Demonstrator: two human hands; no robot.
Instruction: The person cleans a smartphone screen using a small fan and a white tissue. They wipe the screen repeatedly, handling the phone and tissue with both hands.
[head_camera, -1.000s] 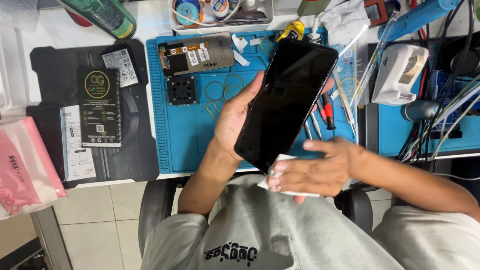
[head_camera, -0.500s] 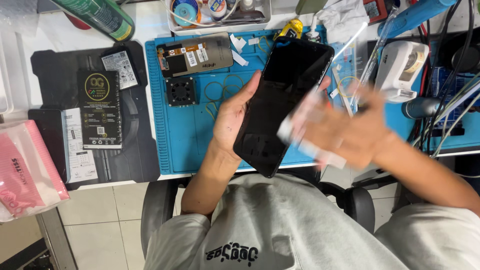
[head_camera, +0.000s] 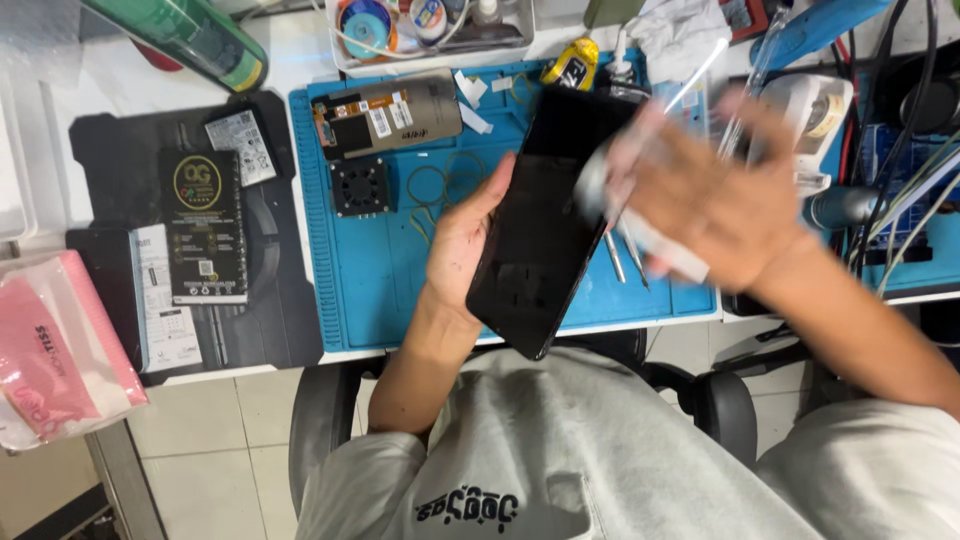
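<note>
Phone (head_camera: 545, 225) slanted over blue mat (head_camera: 385, 275), long axis toward the far-right corner.
Left hand (head_camera: 465, 245) grips its left edge; right hand (head_camera: 705, 195), blurred, seemingly clutching a white cloth (head_camera: 597, 180) at its top.

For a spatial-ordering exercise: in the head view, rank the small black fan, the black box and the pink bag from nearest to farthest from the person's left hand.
1. Small black fan, on the blue mat just left of the left hand.
2. Black box, farther left on the dark mat.
3. Pink bag, at the far left edge.

White workbench (head_camera: 300, 60), beige tiled floor (head_camera: 215, 440)
</note>
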